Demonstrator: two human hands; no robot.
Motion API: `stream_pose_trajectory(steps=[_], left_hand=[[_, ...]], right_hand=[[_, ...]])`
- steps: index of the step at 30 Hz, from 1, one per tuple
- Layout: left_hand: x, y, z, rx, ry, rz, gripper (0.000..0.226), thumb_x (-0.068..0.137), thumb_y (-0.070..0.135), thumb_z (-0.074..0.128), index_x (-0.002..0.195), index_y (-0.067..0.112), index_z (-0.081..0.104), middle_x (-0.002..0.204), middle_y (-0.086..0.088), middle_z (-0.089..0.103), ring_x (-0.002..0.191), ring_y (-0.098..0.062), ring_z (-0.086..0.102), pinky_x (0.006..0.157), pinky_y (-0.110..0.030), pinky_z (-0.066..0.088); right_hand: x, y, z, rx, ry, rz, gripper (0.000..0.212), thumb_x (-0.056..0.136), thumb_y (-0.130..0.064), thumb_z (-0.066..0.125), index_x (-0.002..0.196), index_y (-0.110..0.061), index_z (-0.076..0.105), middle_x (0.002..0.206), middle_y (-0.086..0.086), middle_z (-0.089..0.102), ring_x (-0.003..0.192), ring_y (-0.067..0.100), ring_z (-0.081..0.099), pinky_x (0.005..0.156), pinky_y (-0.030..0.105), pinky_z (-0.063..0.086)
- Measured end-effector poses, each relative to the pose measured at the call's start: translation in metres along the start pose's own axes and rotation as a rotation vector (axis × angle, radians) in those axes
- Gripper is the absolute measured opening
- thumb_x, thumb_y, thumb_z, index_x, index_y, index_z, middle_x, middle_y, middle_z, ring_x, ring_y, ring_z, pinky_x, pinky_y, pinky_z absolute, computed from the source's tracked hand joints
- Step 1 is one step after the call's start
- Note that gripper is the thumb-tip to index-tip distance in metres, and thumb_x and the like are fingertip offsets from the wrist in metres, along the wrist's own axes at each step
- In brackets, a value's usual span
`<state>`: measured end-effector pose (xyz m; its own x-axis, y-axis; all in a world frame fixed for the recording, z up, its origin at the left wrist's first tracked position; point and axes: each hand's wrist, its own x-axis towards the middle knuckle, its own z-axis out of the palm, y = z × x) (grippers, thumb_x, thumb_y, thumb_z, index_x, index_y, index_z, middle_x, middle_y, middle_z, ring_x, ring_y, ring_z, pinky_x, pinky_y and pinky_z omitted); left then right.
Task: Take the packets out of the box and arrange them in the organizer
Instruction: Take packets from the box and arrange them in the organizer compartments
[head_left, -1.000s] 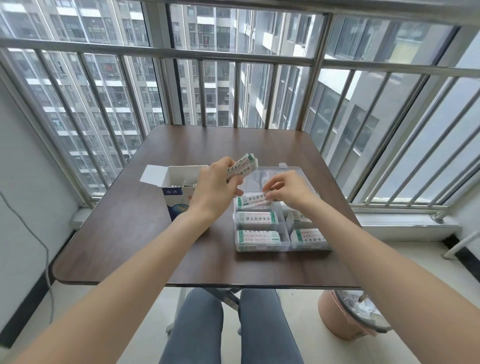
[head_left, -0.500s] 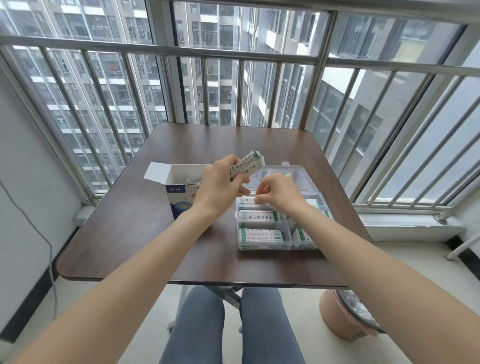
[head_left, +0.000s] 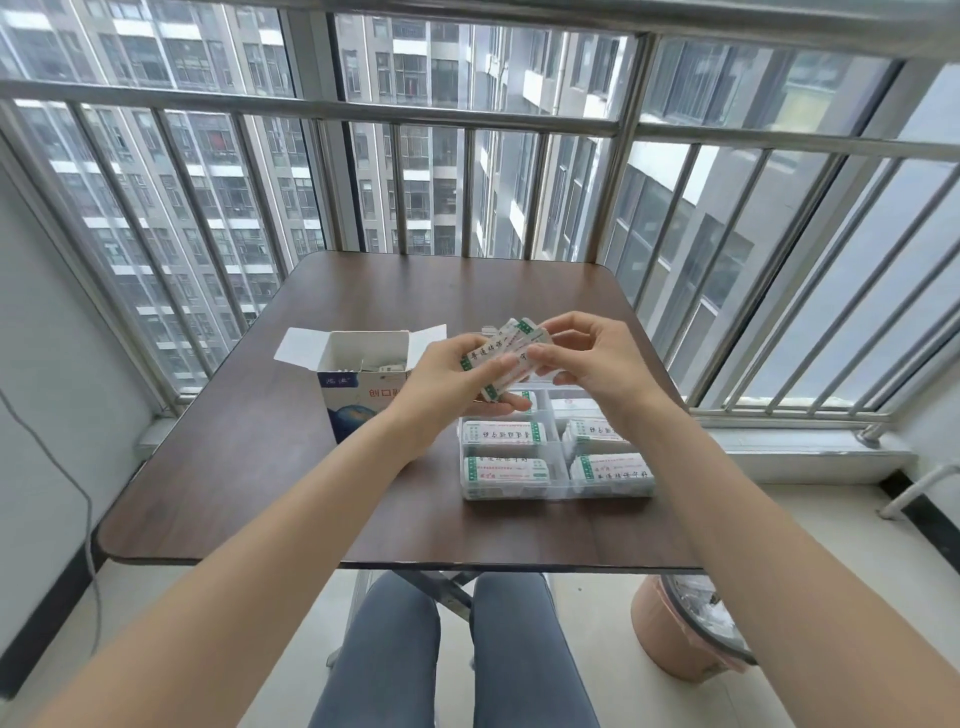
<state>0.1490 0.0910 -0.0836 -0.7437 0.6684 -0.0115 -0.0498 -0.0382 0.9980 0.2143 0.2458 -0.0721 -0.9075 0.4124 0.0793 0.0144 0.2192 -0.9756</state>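
Above clear plastic organizer (head_left: 558, 488), left hand (head_left: 452, 374) grips stack of white green-edged packets (head_left: 506, 361); right hand (head_left: 592, 358) pinches top packet.

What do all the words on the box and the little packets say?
"创口": red characters on the front of the open white and blue cardboard box; the rest is hidden behind the left hand.
White and green paper packets held in both hands: Chinese print, too blurred to read.
Packets in the clear plastic organizer: upside down, too blurred to read.
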Motion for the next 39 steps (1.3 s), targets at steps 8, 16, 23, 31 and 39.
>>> stream_pose_trajectory(steps=[8, 16, 23, 31, 39], left_hand=[[0.005, -0.007, 0.002, 0.123, 0.188, 0.082, 0.010, 0.088, 0.006, 0.063, 0.092, 0.015, 0.063, 0.090, -0.007, 0.068, 0.080, -0.019, 0.069, 0.069, -0.031, 0.059], [0.008, -0.013, -0.002, 0.286, 0.338, 0.180, 0.012, 0.084, 0.010, 0.069, 0.087, 0.019, 0.062, 0.095, -0.006, 0.070, 0.089, -0.023, 0.068, 0.075, -0.041, 0.058], [0.004, -0.011, -0.014, 0.515, 0.492, 0.308, 0.007, 0.088, 0.007, 0.064, 0.094, 0.005, 0.062, 0.100, -0.007, 0.068, 0.087, -0.021, 0.067, 0.065, -0.033, 0.060], [0.004, -0.009, -0.020, 0.445, 0.552, 0.328, 0.005, 0.087, 0.006, 0.064, 0.089, 0.008, 0.060, 0.097, -0.005, 0.066, 0.076, -0.015, 0.068, 0.054, -0.020, 0.057], [0.004, -0.012, -0.019, 0.392, 0.517, 0.330, 0.006, 0.087, 0.006, 0.064, 0.088, 0.009, 0.059, 0.100, -0.009, 0.068, 0.080, -0.023, 0.070, 0.059, -0.032, 0.060]], right_hand=[[-0.008, 0.007, 0.000, 0.066, 0.036, 0.004, 0.025, 0.072, 0.002, 0.076, 0.095, -0.002, 0.066, 0.083, 0.009, 0.073, 0.064, 0.013, 0.067, 0.060, 0.018, 0.052], [-0.006, 0.013, -0.001, 0.041, 0.060, 0.045, 0.021, 0.074, 0.007, 0.072, 0.093, 0.000, 0.065, 0.078, 0.009, 0.069, 0.055, 0.004, 0.064, 0.056, 0.013, 0.050], [0.013, 0.033, 0.008, -0.060, 0.156, 0.167, 0.011, 0.081, 0.004, 0.067, 0.089, -0.004, 0.068, 0.082, 0.010, 0.067, 0.065, 0.014, 0.063, 0.062, 0.018, 0.053], [0.029, 0.043, 0.031, -0.472, 0.151, 0.126, 0.008, 0.081, -0.003, 0.070, 0.086, -0.009, 0.067, 0.092, 0.012, 0.068, 0.082, 0.021, 0.067, 0.081, 0.033, 0.056], [0.024, 0.039, 0.039, -0.743, 0.104, 0.072, 0.009, 0.078, -0.013, 0.074, 0.078, -0.013, 0.065, 0.092, 0.008, 0.068, 0.086, 0.021, 0.062, 0.077, 0.031, 0.050]])
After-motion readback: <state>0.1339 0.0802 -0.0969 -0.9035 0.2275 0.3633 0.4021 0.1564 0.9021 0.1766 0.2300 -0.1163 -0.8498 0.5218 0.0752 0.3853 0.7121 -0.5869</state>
